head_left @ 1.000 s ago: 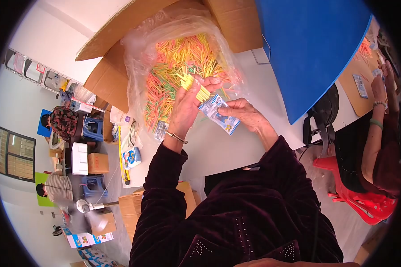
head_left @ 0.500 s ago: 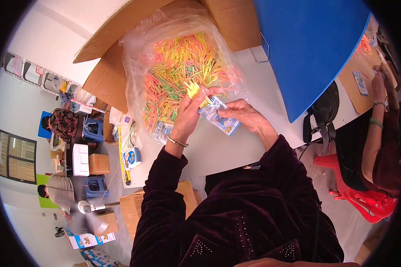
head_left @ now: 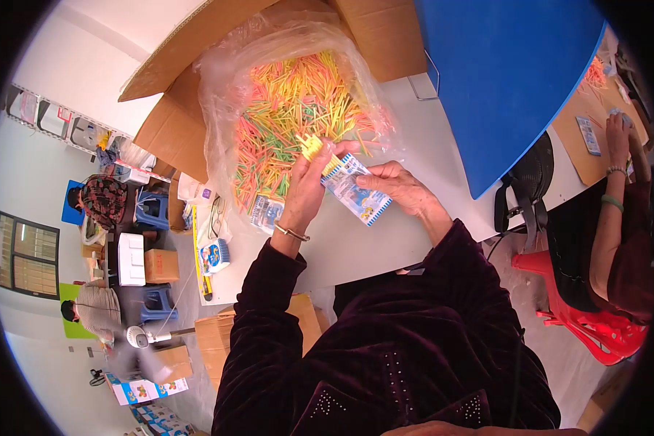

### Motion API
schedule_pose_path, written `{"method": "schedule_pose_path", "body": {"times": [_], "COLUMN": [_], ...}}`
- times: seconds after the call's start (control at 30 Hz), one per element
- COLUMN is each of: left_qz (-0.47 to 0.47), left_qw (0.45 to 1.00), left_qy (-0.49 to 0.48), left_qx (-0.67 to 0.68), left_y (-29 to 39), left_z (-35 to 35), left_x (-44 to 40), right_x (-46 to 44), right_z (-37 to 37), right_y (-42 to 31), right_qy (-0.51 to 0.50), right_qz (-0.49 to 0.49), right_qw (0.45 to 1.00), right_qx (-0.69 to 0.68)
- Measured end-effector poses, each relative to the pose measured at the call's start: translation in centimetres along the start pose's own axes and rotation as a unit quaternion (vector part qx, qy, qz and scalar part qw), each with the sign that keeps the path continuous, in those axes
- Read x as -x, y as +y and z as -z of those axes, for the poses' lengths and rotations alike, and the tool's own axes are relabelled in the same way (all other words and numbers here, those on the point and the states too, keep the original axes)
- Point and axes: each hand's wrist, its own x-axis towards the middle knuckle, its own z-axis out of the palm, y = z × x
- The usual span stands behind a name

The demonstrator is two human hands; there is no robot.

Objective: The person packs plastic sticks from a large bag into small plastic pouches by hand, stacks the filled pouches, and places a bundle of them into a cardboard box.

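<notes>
The left hand (head_left: 309, 183) has shifted slightly right and near, gripping yellow sticks (head_left: 311, 148) at the printed packet (head_left: 359, 196)'s far-left end, above the table (head_left: 392, 251); the right hand (head_left: 405, 189) pinches the packet, apparently steadying it.

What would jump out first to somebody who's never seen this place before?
Probably the heap of pink, yellow and green sticks in clear plastic at upper centre, and the big blue panel at upper right. Just below the heap, the left hand holds a bundle of yellow sticks at one end of a blue-and-white packet held by the right hand.
</notes>
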Motion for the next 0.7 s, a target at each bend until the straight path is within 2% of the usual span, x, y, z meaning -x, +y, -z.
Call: {"method": "schedule_pose_path", "body": {"times": [0.27,0.7], "left_qz": [-0.005,-0.044], "left_qw": [0.995,0.996], "left_qy": [0.052,-0.067], "left_qx": [0.081,-0.032], "left_y": [-0.5,-1.0], "left_z": [-0.6,0.8], "left_x": [-0.4,0.2], "right_x": [0.1,0.2], "right_z": [0.1,0.1], "right_y": [-0.1,0.0], "right_qy": [0.001,-0.005], "right_qz": [0.011,0.004], "right_qw": [1.000,1.000], "right_qx": [0.010,-0.006]}}
